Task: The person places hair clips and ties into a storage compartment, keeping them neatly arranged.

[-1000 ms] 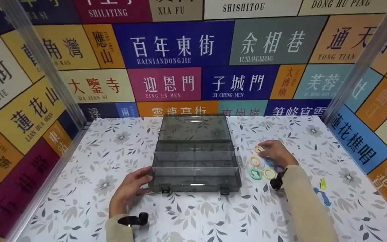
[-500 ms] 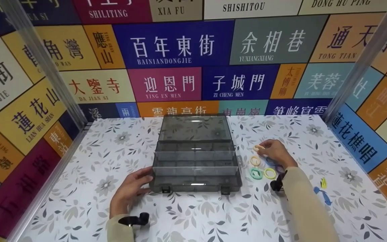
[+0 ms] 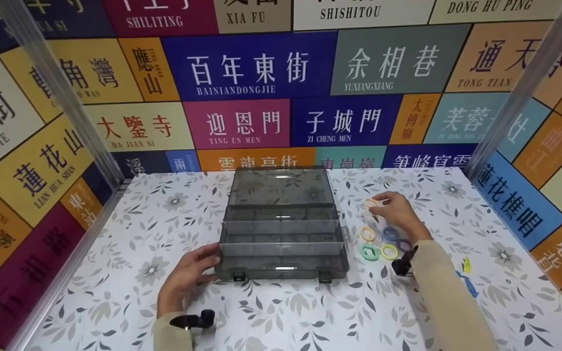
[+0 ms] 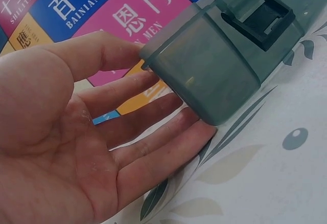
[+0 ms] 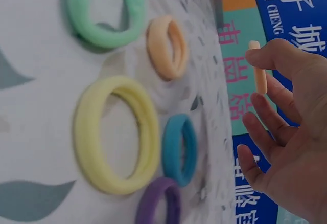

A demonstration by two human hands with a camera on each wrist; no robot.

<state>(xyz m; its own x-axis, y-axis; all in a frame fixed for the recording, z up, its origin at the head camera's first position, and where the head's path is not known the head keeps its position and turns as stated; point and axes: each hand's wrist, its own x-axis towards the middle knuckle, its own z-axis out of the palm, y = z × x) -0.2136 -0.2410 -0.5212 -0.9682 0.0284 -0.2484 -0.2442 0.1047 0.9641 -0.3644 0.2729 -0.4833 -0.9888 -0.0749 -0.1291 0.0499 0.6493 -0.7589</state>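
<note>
At the left side of a smoky grey compartment box (image 3: 283, 263), my left hand (image 3: 190, 273) touches the wall with extended fingertips; in the left wrist view its thumb lies by the rim. The box's lid is raised at the back. My right hand (image 3: 400, 214) pinches a light orange hair tie (image 5: 260, 81) between thumb and index finger, raised above the table right of the box. Below this hand lie a peach hair tie (image 5: 158, 55), a green one (image 5: 76, 4), a yellow one (image 5: 87, 132), a blue one (image 5: 170, 155) and a purple one (image 5: 175, 203).
A small yellow piece (image 3: 466, 264) and a blue piece (image 3: 469, 285) lie by the right forearm. Clear dividers (image 3: 283, 248) cross the box. A wall with coloured signs (image 3: 247, 122) stands behind the floral-patterned table cover (image 3: 300, 317).
My right hand has tilted up the light orange hair tie and moved slightly away from me with it, uncovering more of the blue and purple ones. The left hand stays at the box.
</note>
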